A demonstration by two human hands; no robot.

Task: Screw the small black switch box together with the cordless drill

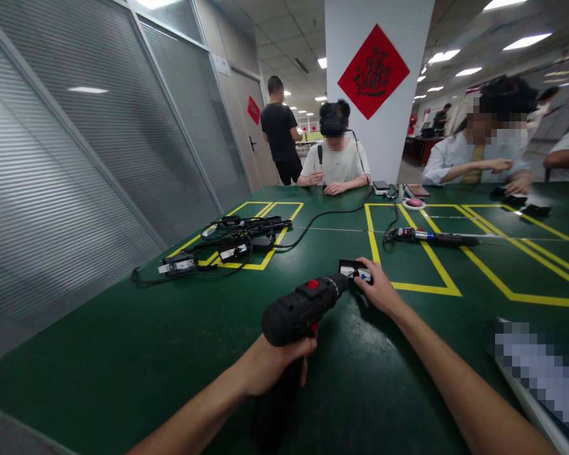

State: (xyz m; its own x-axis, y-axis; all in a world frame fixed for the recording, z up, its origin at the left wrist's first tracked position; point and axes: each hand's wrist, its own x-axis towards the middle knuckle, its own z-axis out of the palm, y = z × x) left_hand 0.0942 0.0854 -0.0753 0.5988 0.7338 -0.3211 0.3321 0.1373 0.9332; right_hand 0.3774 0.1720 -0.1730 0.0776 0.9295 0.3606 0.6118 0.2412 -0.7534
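Holds a black cordless drill with red switches (296, 309) in the left hand (270, 363), fingers wrapped closed around the grip, close to the red trigger (315, 328). Cannot tell from here whether squeezed or not. Points the drill along its long axis towards about 2 o'clock, straight at a small black rectangular housing with a white insert and a blue detail (345, 269) on the dark green tabletop (123, 354).

Pinches the housing at its right end between thumb and fingers of the right hand (378, 292), reaching in from 4 to 5 o'clock. Lies with its long axis nearly crosswise, from about 9 to a little past 3 o'clock, so slantwise to the drill's line rather than in line with it. Sits between 1 and 2 o'clock from the left hand, just past the dark chuck (334, 284). Makes the right hand clearly the nearer of the 2, in contact with the housing, against a left hand set back by the drill's length. Too small to tell at the very tip whether touching the insert or just short of it.

Farther off, at about 10 o'clock from the housing, a tangle of black cables and devices (246, 237); at about 2 o'clock, a slim black tool with a silver-and-blue collar (448, 239).
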